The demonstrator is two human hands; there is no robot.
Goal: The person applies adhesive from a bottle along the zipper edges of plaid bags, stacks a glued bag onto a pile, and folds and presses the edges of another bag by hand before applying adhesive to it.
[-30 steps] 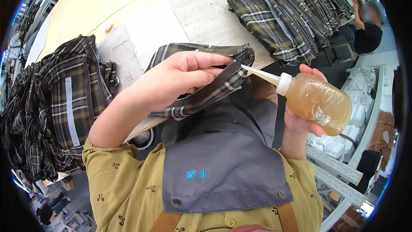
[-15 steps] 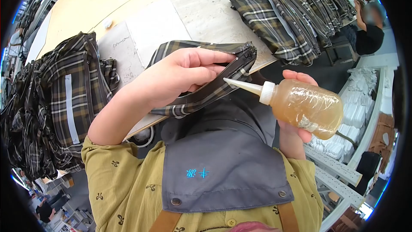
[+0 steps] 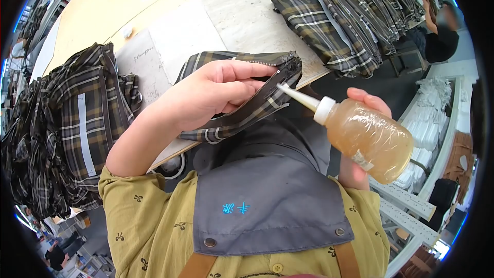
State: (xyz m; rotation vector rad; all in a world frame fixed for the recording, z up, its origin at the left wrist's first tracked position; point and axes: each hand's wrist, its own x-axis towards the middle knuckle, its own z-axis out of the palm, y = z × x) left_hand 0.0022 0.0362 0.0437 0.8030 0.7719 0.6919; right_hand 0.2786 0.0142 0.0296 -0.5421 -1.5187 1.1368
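Note:
My left hand (image 3: 221,85) is closed on a plaid garment piece (image 3: 211,133), its fingers at the opening of a metal zipper (image 3: 256,92). The zipper runs along dark tape up to the piece's far right corner. My right hand (image 3: 368,102) is wrapped around a clear squeeze bottle (image 3: 370,136) of amber liquid, lying tilted with its long pale nozzle (image 3: 301,98) pointing up and left. The nozzle tip is at the dark zipper tape; whether it touches I cannot tell. Part of my right hand is hidden behind the bottle.
Folded plaid garments (image 3: 90,128) are piled on the left. Another row of plaid garments (image 3: 319,28) lies at the table's (image 3: 247,5) back right. To the right stands a white metal rack (image 3: 406,201) beside stacked white material (image 3: 424,123). A person (image 3: 442,36) is at the far right.
The nozzle tip has moved right and slightly up, over the zipper tape, while the bottle's base has swung lower. The garment's zipped corner has shifted a little left.

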